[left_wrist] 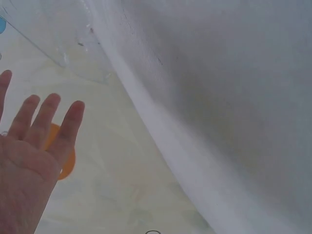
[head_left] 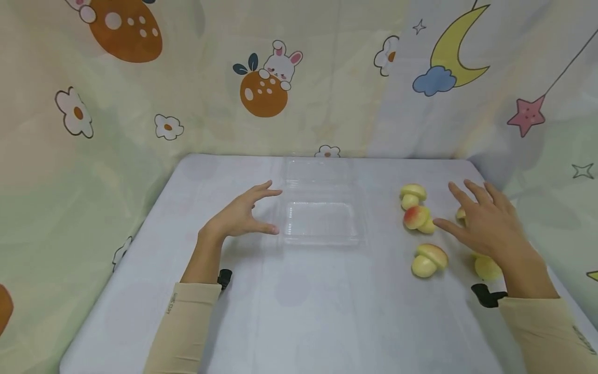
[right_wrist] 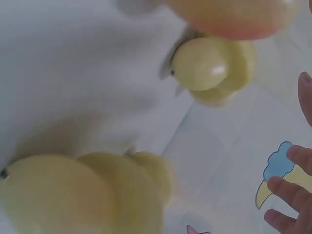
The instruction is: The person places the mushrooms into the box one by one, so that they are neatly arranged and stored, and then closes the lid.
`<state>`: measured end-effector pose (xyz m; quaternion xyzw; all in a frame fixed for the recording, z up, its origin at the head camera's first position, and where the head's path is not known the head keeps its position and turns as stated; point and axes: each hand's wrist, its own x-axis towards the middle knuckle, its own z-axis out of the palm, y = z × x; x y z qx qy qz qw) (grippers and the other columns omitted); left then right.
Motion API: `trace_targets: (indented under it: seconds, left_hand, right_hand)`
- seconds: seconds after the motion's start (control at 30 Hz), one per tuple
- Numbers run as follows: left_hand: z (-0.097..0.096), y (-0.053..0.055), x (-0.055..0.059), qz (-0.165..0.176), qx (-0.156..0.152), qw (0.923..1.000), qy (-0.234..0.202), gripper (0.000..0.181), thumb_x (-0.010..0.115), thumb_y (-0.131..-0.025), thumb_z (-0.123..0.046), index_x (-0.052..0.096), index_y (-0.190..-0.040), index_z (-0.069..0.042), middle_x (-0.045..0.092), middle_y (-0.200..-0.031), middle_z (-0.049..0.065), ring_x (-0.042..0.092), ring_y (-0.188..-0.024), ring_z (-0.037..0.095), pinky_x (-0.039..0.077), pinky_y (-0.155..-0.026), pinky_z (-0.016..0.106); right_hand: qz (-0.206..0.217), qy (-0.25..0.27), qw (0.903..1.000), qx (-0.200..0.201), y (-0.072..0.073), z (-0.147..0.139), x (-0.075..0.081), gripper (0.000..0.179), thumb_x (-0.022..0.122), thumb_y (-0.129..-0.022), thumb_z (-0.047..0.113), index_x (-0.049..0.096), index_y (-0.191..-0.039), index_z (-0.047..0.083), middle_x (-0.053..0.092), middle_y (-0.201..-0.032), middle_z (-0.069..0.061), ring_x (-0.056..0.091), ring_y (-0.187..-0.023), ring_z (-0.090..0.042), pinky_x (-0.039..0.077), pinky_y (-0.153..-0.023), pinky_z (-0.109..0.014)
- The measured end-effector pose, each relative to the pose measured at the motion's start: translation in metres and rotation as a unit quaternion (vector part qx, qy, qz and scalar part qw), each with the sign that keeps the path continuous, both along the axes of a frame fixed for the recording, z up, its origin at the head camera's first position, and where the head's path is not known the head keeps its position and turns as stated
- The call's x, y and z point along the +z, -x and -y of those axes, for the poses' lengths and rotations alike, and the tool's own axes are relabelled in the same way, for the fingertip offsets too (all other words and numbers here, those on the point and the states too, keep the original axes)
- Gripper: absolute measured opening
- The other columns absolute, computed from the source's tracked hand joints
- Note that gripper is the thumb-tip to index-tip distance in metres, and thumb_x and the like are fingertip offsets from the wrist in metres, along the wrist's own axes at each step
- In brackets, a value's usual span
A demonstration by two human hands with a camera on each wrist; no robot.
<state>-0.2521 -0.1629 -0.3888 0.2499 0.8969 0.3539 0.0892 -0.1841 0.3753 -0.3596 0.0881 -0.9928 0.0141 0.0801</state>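
Observation:
A clear plastic box (head_left: 322,241) with its lid (head_left: 317,169) folded back stands mid-table. Just left of it is my left hand (head_left: 240,212), thumb and fingers spread apart and holding nothing; the left wrist view shows its palm (left_wrist: 29,170). On the right, my right hand (head_left: 490,226) hovers over the toy mushrooms with fingers spread. Near its thumb lies a red-capped mushroom (head_left: 417,217), with a yellow mushroom (head_left: 413,196) behind it and another mushroom (head_left: 429,259) in front. Another mushroom (head_left: 487,267) sits beneath the wrist, and one more (head_left: 460,214) is mostly hidden by the hand.
The white-covered table (head_left: 299,322) meets a patterned cloth backdrop (head_left: 205,93) at its far edge. Cloth also hangs along both sides. Black wrist devices show at the left wrist (head_left: 225,279) and the right wrist (head_left: 488,296).

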Motion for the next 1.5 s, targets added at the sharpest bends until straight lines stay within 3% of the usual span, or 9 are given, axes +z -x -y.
trace_targets:
  seconds: [0.13,0.33,0.53,0.67,0.87,1.0,1.13,1.37,1.5]
  left_hand:
    - [-0.002,0.002,-0.001,0.002,-0.003,1.0,-0.002,0.095,0.091,-0.073,-0.053,0.044,-0.154,-0.038,0.017,-0.171,-0.008,0.018,-0.158,0.025,0.03,-0.121,0.059]
    - [0.001,0.003,-0.001,0.003,0.003,1.0,0.006,0.092,0.092,-0.073,-0.05,0.047,-0.152,-0.04,0.012,-0.171,-0.013,0.014,-0.159,0.025,0.028,-0.122,0.06]
    - [0.006,0.003,-0.002,0.018,0.006,0.9998,0.008,0.092,0.089,-0.073,-0.057,0.045,-0.153,-0.043,0.01,-0.172,-0.012,0.015,-0.158,0.026,0.029,-0.121,0.061]
    - [0.01,0.003,-0.004,0.021,0.014,0.9996,0.009,0.093,0.088,-0.072,-0.061,0.045,-0.152,-0.042,0.01,-0.172,-0.011,0.016,-0.158,0.027,0.03,-0.121,0.061]
    - [0.008,0.005,-0.005,0.029,-0.001,0.9996,0.003,0.091,0.089,-0.074,-0.056,0.048,-0.152,-0.035,0.011,-0.172,-0.009,0.017,-0.158,0.028,0.029,-0.121,0.06]
    - [0.008,0.008,-0.004,0.035,-0.005,0.9993,0.011,0.09,0.088,-0.073,-0.059,0.049,-0.151,-0.038,0.012,-0.172,-0.011,0.019,-0.157,0.027,0.03,-0.121,0.06]
    - [0.009,0.009,-0.004,0.039,-0.014,0.9991,0.007,0.089,0.087,-0.074,-0.06,0.05,-0.151,-0.035,0.012,-0.172,-0.01,0.024,-0.156,0.028,0.034,-0.119,0.06]
    - [0.011,0.008,-0.003,0.075,-0.018,0.9969,0.009,0.089,0.089,-0.077,-0.052,0.048,-0.153,-0.033,0.01,-0.172,-0.011,0.035,-0.151,0.031,0.033,-0.119,0.061]
    - [0.012,0.009,-0.005,0.088,-0.023,0.9957,0.017,0.089,0.088,-0.076,-0.054,0.049,-0.153,-0.032,0.012,-0.172,-0.012,0.035,-0.151,0.028,0.032,-0.12,0.061]
  right_hand:
    - [0.0,0.029,0.9995,-0.01,-0.007,-0.014,-0.004,0.092,0.062,-0.096,0.06,0.025,-0.162,0.009,0.026,-0.16,-0.034,0.015,-0.146,-0.061,0.016,-0.111,-0.08]
    - [0.052,0.088,0.9944,-0.027,-0.01,-0.029,-0.01,0.094,0.063,-0.097,0.058,0.018,-0.165,0.011,0.02,-0.162,-0.034,0.019,-0.136,-0.069,0.024,-0.095,-0.085]
    - [0.08,0.14,0.9869,-0.011,-0.01,-0.04,-0.013,0.094,0.067,-0.097,0.048,0.017,-0.163,0.003,0.025,-0.154,-0.042,0.024,-0.132,-0.071,0.024,-0.098,-0.085]
    - [0.102,0.144,0.9841,-0.021,-0.01,-0.045,-0.012,0.097,0.067,-0.097,0.05,0.014,-0.164,0.004,0.024,-0.153,-0.043,0.025,-0.133,-0.07,0.024,-0.099,-0.084]
    - [0.127,0.156,0.979,-0.032,-0.015,-0.054,-0.013,0.101,0.065,-0.098,0.05,0.008,-0.163,-0.001,0.023,-0.152,-0.048,0.025,-0.135,-0.069,0.027,-0.098,-0.083]
    - [0.154,0.159,0.9737,-0.054,-0.023,-0.058,-0.017,0.105,0.061,-0.099,0.054,0.0,-0.162,-0.003,0.018,-0.153,-0.049,0.025,-0.133,-0.07,0.027,-0.097,-0.084]
    - [0.162,0.143,0.9733,-0.077,-0.03,-0.064,-0.019,0.107,0.059,-0.099,0.056,-0.002,-0.159,-0.009,0.018,-0.151,-0.051,0.036,-0.123,-0.071,0.035,-0.093,-0.083]
    - [0.199,0.107,0.9669,-0.118,-0.036,-0.078,-0.025,0.11,0.051,-0.099,0.065,0.002,-0.155,-0.016,0.034,-0.138,-0.053,0.047,-0.114,-0.069,0.042,-0.087,-0.078]
    - [0.237,0.118,0.9572,-0.117,-0.042,-0.082,-0.03,0.106,0.046,-0.101,0.066,0.006,-0.154,-0.016,0.035,-0.139,-0.051,0.068,-0.093,-0.048,0.051,-0.076,-0.067]
